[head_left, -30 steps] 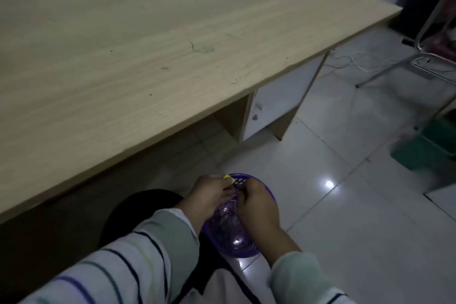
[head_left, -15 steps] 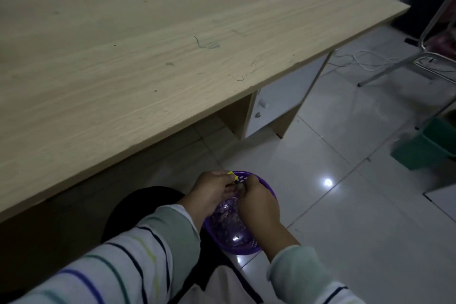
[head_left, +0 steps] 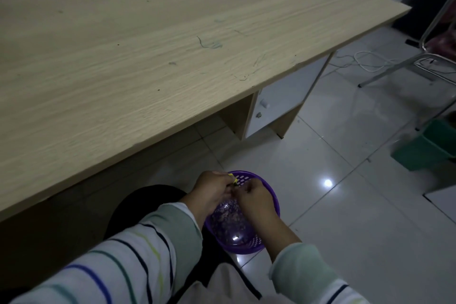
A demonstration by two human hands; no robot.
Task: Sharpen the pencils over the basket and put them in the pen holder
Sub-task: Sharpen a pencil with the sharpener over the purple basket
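Deliberately, my left hand (head_left: pixel 212 192) pinched a yellow item (head_left: pixel 231 176) over the round purple plastic basket (head_left: pixel 274 195), catching shavings (head_left: pixel 229 217); right hand (head_left: pixel 256 202) fingers (head_left: pixel 248 189) curled, hold unclear.

Tiled floor (head_left: pixel 345 205) bears a purple basket (head_left: pixel 269 187), green bin (head_left: pixel 429 145), white cable (head_left: pixel 365 61).

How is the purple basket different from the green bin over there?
The purple basket is round; the green bin is boxy with straight sides. The basket's wall is full of little holes; the bin's looks solid, though it is blurry. The basket lies right under the left hand and right hand; the bin stands off to the right. Both look like plastic and sit lower than the desk top.
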